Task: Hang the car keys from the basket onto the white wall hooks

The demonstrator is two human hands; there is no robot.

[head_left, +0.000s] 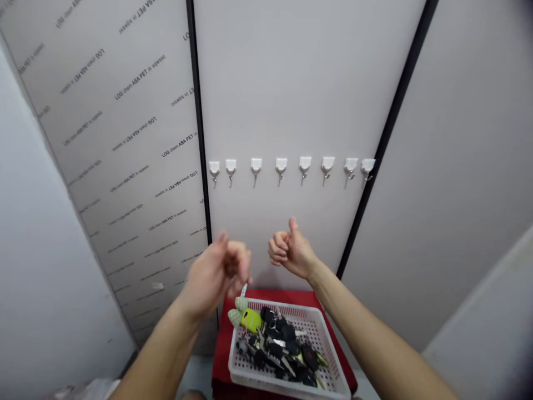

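Observation:
My left hand is raised in front of the wall, above the far left corner of a white basket. Its fingers look curled but are smeared by motion, and a small pale tag shows just below them. My right hand is a closed fist with the thumb pointing up and nothing in it. The basket holds a heap of black car keys, one with a lime-green fob. On the wall above both hands runs a row of several white hooks, all bare.
The basket rests on a red stand against the wall. Black vertical strips divide the grey wall panels; the left panel carries printed film. A pale slanted surface is at the lower right.

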